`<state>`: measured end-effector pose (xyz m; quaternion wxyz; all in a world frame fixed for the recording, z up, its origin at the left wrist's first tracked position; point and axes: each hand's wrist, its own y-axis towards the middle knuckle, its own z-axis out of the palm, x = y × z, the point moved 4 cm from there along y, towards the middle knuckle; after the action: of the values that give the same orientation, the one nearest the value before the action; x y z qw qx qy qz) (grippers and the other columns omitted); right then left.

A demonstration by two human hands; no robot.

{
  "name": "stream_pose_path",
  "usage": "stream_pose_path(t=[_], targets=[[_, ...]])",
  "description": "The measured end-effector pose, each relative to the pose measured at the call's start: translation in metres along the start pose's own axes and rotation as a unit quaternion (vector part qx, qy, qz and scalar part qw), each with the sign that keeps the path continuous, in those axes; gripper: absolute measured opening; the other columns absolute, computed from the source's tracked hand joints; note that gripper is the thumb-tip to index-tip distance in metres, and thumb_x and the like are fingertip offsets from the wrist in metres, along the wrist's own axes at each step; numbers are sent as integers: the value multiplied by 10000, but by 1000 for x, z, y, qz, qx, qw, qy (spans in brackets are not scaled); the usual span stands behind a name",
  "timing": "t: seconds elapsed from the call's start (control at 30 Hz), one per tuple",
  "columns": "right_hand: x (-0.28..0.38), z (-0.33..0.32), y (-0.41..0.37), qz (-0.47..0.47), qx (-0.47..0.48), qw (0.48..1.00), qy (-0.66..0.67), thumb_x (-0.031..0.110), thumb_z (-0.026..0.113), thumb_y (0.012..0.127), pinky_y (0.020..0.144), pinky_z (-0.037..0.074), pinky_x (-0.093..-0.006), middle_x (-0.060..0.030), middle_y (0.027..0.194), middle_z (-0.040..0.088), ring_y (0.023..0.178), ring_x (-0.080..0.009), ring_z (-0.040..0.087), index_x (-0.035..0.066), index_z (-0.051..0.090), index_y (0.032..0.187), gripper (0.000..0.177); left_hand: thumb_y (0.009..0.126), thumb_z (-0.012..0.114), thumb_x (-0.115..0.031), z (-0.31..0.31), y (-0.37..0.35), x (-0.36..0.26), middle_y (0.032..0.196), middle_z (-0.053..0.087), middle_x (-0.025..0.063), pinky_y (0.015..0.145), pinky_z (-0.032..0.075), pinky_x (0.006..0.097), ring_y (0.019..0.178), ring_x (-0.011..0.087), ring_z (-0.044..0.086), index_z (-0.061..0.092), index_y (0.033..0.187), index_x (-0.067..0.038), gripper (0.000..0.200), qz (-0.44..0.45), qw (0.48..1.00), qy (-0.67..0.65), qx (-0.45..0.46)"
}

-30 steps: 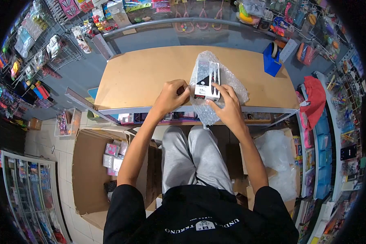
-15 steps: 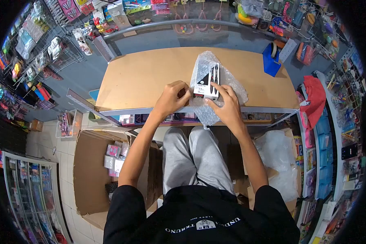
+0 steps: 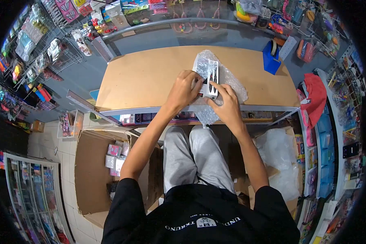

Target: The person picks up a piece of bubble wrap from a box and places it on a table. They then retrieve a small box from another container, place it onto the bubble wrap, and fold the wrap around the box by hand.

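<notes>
A white and black pen box [image 3: 213, 77], printed with pens, lies on a sheet of bubble wrap [image 3: 234, 81] near the table's front edge. My right hand [image 3: 227, 105] holds the box at its lower right, thumb at the near end and fingers on the top. With its fingers curled, my left hand [image 3: 185, 91] is at the box's left side, on the wrap. Bubble wrap appears to lie over the left part of the box, and the left fingers hide some of it. One wrap corner hangs over the table edge.
Around me are the wooden table [image 3: 146, 77], a blue tape dispenser [image 3: 271, 59] at its back right, a cardboard box [image 3: 87, 175] with small packs at left, and clear plastic wrapping [image 3: 278, 152] at right. Shelves of hanging goods surround the table.
My left hand has moved right and slightly away from me, onto the box's left side. More of the box's left face is covered. The right hand has stayed nearly in place.
</notes>
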<state>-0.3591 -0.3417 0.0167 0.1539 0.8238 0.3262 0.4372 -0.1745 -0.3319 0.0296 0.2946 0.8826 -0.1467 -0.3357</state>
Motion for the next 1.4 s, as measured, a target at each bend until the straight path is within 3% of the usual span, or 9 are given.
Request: stream_pose_path(t=[0.1, 0.3, 0.5, 0.7, 0.8, 0.93, 1.07, 1.27, 1.4], targets=[[-3, 1, -1, -18, -8, 1000, -8, 155, 800, 758, 901, 487, -443, -141, 1083, 586, 1007, -347, 598, 113, 635, 1278, 547, 826, 739, -105, -11, 1, -28, 951, 677, 180, 851, 511, 417, 965, 359, 649, 687, 941, 25, 181, -12, 996, 25, -86], [-1, 0, -1, 5, 4, 1000, 0, 167, 805, 762, 906, 483, -438, -136, 1091, 581, 1016, -340, 594, 114, 635, 1282, 549, 816, 693, -68, -5, 2, -6, 994, 658, 227, 889, 493, 459, 979, 409, 619, 641, 898, 50, 152, -84, 996, -18, -13], [-5, 2, -1, 1, 2, 1000, -12, 179, 802, 766, 910, 478, -447, -133, 1098, 580, 1011, -344, 592, 110, 634, 1282, 547, 826, 683, -13, 0, 9, -20, 996, 680, 199, 807, 527, 412, 908, 380, 667, 631, 890, 56, 107, 34, 995, 3, -91], [-6, 0, -1, 1, 9, 1000, -13, 173, 800, 760, 924, 471, -460, -145, 1124, 573, 1015, -364, 586, 118, 627, 1294, 564, 873, 692, -80, 7, 2, -13, 1103, 684, 192, 928, 499, 423, 1059, 374, 651, 655, 989, 37, 169, -14, 994, -103, 40], [-5, -1, 0, -12, 8, 999, -30, 200, 798, 788, 878, 499, -427, -122, 1160, 576, 1019, -297, 597, 126, 642, 1283, 525, 901, 684, -135, -1, -2, -18, 1184, 660, 196, 970, 485, 431, 1136, 372, 622, 655, 1087, 20, 244, 56, 993, -79, 73], [-28, -27, 12, 122, 13, 968, 218, 220, 726, 912, 767, 500, -258, -45, 1212, 622, 1034, -104, 561, 80, 655, 1265, 386, 933, 637, -171, -2, 0, -17, 1260, 620, 193, 1014, 458, 445, 1176, 377, 587, 626, 1180, 1, 301, 73, 991, -58, 100], [-77, -74, 13, 117, -143, 971, -150, 314, 728, 900, 900, 478, -341, -140, 1041, 660, 993, -215, 624, -7, 663, 1126, 398, 929, 569, -168, 3, -1, -13, 1294, 608, 158, 1060, 401, 459, 1228, 350, 535, 578, 1250, -25, 352, 104, 987, -26, 120], [-97, -72, 21, 187, 92, 972, -112, 332, 749, 882, 770, 484, -319, -98, 868, 650, 792, -195, 608, -21, 643, 1044, 403, 875, 487, -241, 4, 4, -18, 1250, 651, 89, 1036, 352, 501, 1252, 283, 512, 522, 1342, -101, 489, 82, 979, 81, 168], [-113, -63, 26, 224, 60, 971, 66, 273, 762, 867, 696, 476, -294, -66, 801, 663, 725, -152, 595, -24, 640, 996, 346, 842, 487, -260, 6, 15, -18, 1265, 642, 86, 1045, 308, 546, 1263, 282, 499, 477, 1417, -145, 587, 71, 968, 110, 214]])
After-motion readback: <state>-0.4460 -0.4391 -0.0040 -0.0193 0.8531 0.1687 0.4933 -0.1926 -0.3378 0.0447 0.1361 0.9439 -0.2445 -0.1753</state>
